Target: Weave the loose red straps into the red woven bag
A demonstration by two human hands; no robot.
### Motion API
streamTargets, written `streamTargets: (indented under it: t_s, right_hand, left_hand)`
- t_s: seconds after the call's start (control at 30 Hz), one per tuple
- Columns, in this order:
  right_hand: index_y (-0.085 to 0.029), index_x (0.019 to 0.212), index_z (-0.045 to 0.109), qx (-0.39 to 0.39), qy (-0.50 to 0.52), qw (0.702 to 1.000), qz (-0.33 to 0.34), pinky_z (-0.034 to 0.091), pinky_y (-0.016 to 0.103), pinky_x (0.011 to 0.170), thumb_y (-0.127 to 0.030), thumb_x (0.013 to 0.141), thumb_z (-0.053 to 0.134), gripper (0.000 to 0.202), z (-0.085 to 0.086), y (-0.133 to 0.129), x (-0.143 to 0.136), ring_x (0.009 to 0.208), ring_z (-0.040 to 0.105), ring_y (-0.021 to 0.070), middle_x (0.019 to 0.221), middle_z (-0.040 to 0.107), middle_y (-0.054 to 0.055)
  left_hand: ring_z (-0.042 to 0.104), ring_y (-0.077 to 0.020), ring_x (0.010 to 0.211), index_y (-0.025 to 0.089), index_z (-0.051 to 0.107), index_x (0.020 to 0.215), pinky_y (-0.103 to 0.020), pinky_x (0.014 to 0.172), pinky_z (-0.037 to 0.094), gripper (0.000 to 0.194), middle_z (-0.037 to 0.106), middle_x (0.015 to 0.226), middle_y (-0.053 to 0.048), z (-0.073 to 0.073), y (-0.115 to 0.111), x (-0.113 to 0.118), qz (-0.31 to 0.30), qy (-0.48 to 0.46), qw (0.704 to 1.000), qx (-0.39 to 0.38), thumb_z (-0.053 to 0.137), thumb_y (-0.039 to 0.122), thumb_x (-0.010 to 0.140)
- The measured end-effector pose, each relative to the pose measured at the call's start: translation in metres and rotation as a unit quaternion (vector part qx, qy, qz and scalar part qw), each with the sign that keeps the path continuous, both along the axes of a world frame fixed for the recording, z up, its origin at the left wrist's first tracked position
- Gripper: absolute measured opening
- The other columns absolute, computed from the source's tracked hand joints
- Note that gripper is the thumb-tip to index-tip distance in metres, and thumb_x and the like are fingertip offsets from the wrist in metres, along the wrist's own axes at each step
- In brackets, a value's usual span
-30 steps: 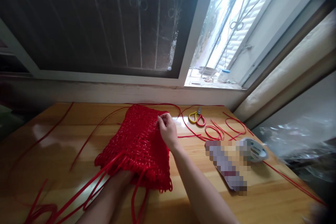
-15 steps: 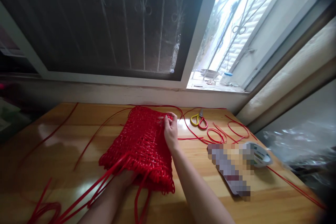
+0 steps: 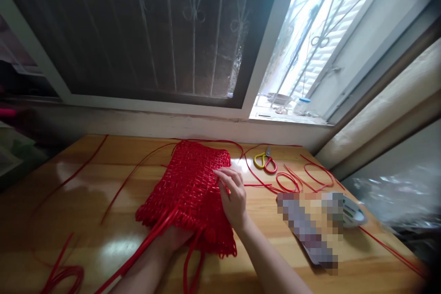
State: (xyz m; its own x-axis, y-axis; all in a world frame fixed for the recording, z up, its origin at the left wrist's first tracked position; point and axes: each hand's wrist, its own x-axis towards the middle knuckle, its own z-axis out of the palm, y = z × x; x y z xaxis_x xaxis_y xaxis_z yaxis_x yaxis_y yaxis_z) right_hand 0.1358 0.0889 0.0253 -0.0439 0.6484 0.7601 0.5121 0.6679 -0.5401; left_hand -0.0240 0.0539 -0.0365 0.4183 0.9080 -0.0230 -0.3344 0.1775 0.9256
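A red woven bag (image 3: 196,179), made of shiny strips, lies slanted over the table, its looped edge toward me. My left hand (image 3: 177,237) reaches under or into the near edge of the weave; its fingers are hidden. Long red strips (image 3: 151,239) trail from this edge across my left forearm. At the bag's right side my right hand (image 3: 234,195) has its fingers bent together against the weave, thumb below. Whatever is between those fingertips is too small to make out.
Scissors (image 3: 265,161) with one yellow and one red handle lie at the back right. Loose red strips (image 3: 289,183) curl nearby. Farther right are a blurred-out flat object (image 3: 306,232) and a white roll (image 3: 354,211). The window wall (image 3: 155,121) bounds the wooden table (image 3: 113,243).
My right hand has come down from the bag's upper right corner toward me along its right side. My left hand stays at the near edge. The view has shifted slightly.
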Motion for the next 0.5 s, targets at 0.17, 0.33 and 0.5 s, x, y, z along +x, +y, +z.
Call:
streamTargets:
  t_s: [0.17,0.33,0.5]
  right_hand:
    - [-0.022,0.093,0.057,-0.036,0.066,0.996,0.047,0.046,0.033,0.076,-0.01,0.081,0.044,0.021,-0.002,-0.012,0.005,0.084,0.054,0.0161,0.086,0.058,0.004]
    - [-0.021,0.086,0.055,-0.09,0.087,0.989,0.076,0.046,0.03,0.072,-0.01,0.081,0.044,0.017,-0.01,-0.009,0.006,0.079,0.054,0.0147,0.082,0.058,0.003]
    - [-0.021,0.086,0.055,-0.111,0.09,0.985,0.096,0.045,0.029,0.072,-0.008,0.079,0.044,0.019,-0.016,-0.003,0.003,0.079,0.054,0.0143,0.082,0.057,0.003]
  left_hand:
    - [0.048,-0.0212,0.106,0.02,0.054,0.097,-0.038,0.089,0.038,0.039,0.057,0.107,-0.003,-0.006,-0.002,-0.003,0.02,-0.152,0.984,-0.087,0.023,0.037,0.084]
    - [0.05,-0.0206,0.102,0.022,0.055,0.091,-0.038,0.085,0.04,0.04,0.059,0.097,0.0,0.001,-0.003,-0.002,0.028,-0.158,0.984,-0.077,0.02,0.039,0.082]
    - [0.053,-0.0193,0.096,0.024,0.049,0.108,-0.036,0.079,0.042,0.047,0.059,0.097,-0.001,0.006,-0.003,0.001,0.009,-0.099,0.994,-0.035,0.012,0.04,0.084]
